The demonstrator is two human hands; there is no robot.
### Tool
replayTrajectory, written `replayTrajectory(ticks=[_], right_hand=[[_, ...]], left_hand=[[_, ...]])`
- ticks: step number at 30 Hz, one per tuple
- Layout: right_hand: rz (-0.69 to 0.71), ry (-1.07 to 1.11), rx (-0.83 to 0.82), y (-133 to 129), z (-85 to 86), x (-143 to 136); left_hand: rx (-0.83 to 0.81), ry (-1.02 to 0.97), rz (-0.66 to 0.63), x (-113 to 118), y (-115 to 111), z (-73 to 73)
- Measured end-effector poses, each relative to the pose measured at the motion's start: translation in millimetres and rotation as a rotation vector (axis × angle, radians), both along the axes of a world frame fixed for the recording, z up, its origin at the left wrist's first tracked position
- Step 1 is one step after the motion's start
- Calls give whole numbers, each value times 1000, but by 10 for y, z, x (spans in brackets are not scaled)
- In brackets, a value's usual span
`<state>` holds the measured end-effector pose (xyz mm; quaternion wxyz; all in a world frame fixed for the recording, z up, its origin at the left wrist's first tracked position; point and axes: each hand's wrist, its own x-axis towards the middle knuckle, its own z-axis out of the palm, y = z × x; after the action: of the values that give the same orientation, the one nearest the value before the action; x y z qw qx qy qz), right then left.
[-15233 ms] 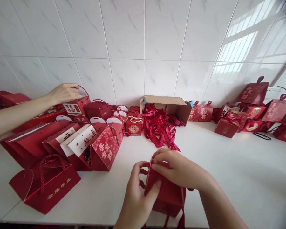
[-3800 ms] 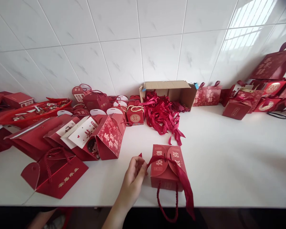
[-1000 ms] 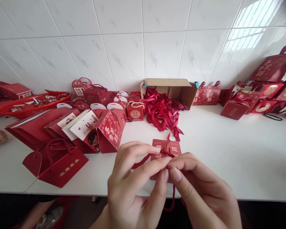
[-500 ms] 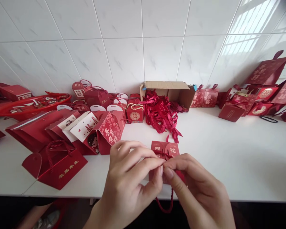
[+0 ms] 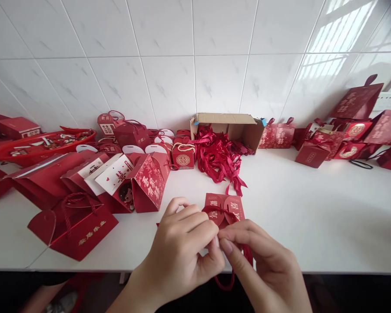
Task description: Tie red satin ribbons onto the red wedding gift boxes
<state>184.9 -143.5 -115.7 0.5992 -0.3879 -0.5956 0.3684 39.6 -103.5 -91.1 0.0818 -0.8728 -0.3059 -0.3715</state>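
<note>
In front of me a small red gift box point(image 5: 223, 200) with pale lettering lies on the table near its front edge, partly hidden by my hands. Red ribbon point(image 5: 247, 254) runs over its top and shows beside my right fingers. My left hand point(image 5: 185, 248) has its fingers curled in and pinched against the thumb. Thumb and forefinger of my right hand point(image 5: 260, 265) are pressed together, meeting the left fingertips just above the box. Both seem to pinch the ribbon, though the held part is covered. A loop of dark red cord point(image 5: 226, 284) hangs below the hands.
A cardboard box point(image 5: 231, 118) spills loose red ribbons point(image 5: 218, 156) onto the white table point(image 5: 313, 217). Several red gift bags point(image 5: 81, 226) and boxes stand at left; more boxes point(image 5: 313, 153) are stacked at right. A red tray point(image 5: 68, 143) with small items sits by the tiled wall.
My left fingers have curled in further, and both hands have shifted slightly toward me. More of the gift box's top and its ribbon shows now.
</note>
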Motion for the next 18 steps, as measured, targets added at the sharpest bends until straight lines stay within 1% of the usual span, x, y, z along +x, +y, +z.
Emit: replayTrajectory(ticks=[2,6,7,8,9,10,12,13,15,17,18], right_hand=[[-35,30,16,0,-45,-36],[-245,160,60,-21,-101,-123],[-289,192,64,-24,-106,-127],[-304,221,55,-23,-109,-118],[-285,252,34,-19,-109,-98],[-236,287,1,-11,-106,-68],[-94,368,-94,9,-97,4],[-30,407,-140,18,-92,38],[53,468,-211,31,-86,86],[86,492,-235,30,-95,101],[83,493,-219,26,-106,99]], left_hand=[[-17,-43,32,27,-7,-49],[-58,-170,74,95,-10,-139],[-85,-221,73,107,-9,-158],[-132,-283,62,116,-10,-174],[-210,-354,35,121,-12,-188],[-314,-430,-10,122,-17,-201],[-545,-580,-137,115,-35,-224],[-635,-643,-206,110,-46,-236],[-724,-732,-331,99,-68,-259],[-731,-763,-411,92,-86,-280],[-726,-764,-433,90,-94,-287]])
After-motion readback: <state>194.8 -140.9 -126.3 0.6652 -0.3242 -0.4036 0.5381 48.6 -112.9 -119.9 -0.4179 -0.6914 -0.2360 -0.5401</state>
